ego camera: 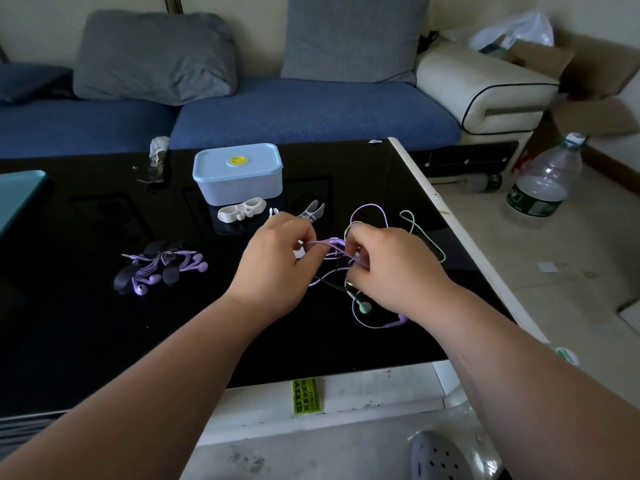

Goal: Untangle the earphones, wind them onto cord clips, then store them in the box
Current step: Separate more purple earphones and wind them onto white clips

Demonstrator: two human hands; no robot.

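Two hands work mid-desk. The left hand [277, 268] and right hand [391, 268] each have their grip pinched on the tangle of earphones [334, 243], held just above the black glossy desk [86, 323], right of centre.

Writing: the yellow-green sticker [306, 396] on the desk's front edge reads "SIXI…" plus Chinese characters, the rest too small. The green label on the water bottle [543, 181] on the floor is unreadable.

Containers: the pale blue box [239, 181] sits at the back of the desk, lid on, yellow disc on top, contents hidden. An open cardboard box [595, 81] stands far right, beside the sofa [311, 109]; its contents are unclear.

The tangle is purple and pale green cords, with a dark strand in the knot. Loops spill onto the desk behind and right of the hands. A green earbud [364, 307] hangs below the right hand.

Two white cord clips [241, 210] lie loose in front of the box, one partly behind the left hand. The wound purple earphones [162, 266], on black clips, lie well to the left.
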